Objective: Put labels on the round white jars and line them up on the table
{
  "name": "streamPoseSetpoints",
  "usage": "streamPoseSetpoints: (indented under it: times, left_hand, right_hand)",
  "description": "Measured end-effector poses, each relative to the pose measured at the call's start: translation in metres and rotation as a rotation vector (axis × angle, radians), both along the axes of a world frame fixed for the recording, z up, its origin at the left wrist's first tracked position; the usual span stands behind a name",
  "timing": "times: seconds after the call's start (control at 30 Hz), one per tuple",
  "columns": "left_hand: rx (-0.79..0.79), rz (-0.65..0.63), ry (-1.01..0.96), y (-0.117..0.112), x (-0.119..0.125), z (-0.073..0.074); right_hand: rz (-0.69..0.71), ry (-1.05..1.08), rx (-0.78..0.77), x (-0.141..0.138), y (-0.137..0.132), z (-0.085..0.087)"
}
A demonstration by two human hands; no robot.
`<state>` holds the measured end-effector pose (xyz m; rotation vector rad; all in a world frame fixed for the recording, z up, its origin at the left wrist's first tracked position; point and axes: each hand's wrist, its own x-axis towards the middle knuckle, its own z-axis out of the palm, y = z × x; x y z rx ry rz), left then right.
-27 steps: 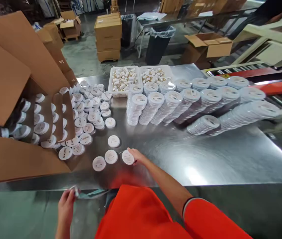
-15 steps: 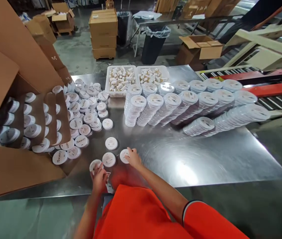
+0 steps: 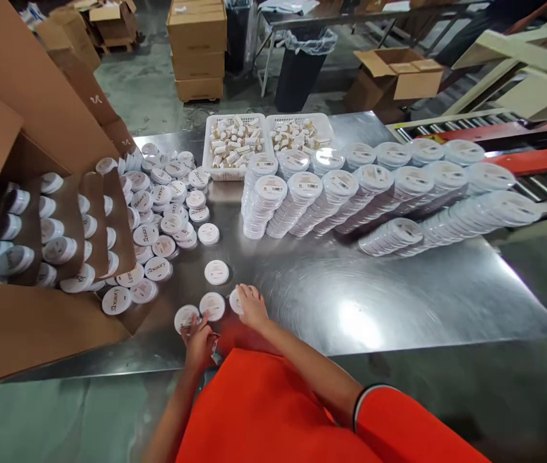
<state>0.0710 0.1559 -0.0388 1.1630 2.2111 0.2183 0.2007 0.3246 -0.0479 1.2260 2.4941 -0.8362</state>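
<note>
- Nearest is the person's bright red shirt (image 3: pixel 273 411), close to the near edge of the smooth grey metal worktop (image 3: pixel 312 312)
- The left hand (image 3: pixel 198 342) has its fingers partly spread, tips at the near side of a flat round white labelled container (image 3: pixel 186 315) and by the edge of its twin, the middle container (image 3: pixel 213 305); a small pale strip (image 3: pixel 215 348) shows beside the palm, though one cannot tell whether it is gripped
- The right hand (image 3: pixel 254 307) has its fingers bent over the right side of a third, partly covered white container (image 3: pixel 235 301); the thumb is hidden, so a firm hold cannot be confirmed
- These three lie flat in a row near the worktop's edge; they look light, stiff and likely slippery on metal, so the side rim seems the surest hold
- Just beyond lies a lone fourth container (image 3: pixel 216 272)
- Farther left, a loose heap of similar containers (image 3: pixel 157 231) lies against an open brown cardboard carton (image 3: pixel 42 328)
- To the right stand close columns of shiny pale discs (image 3: pixel 304 206), probably easy to topple
- Behind these, two white plastic baskets (image 3: pixel 227 174) hold small white-capped bottles (image 3: pixel 237 141)
</note>
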Motion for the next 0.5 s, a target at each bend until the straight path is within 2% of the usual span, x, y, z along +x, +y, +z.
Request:
streamPoseSetpoints:
  times: [0.13, 0.27, 0.37, 0.5]
  left_hand:
    - [0.020, 0.027, 0.017, -0.011, 0.000, -0.002]
    - [0.029, 0.039, 0.033, -0.018, 0.000, -0.003]
    - [0.026, 0.056, 0.041, -0.019, 0.001, -0.003]
    - [0.015, 0.090, 0.022, -0.019, 0.004, -0.003]
  right_hand:
    - [0.273, 0.059, -0.060, -0.006, -0.001, 0.001]
    - [0.413, 0.062, -0.065, -0.008, -0.004, 0.006]
    - [0.396, 0.067, -0.103, -0.011, 0.002, 0.012]
    - [0.210, 0.133, -0.008, -0.041, 0.024, 0.018]
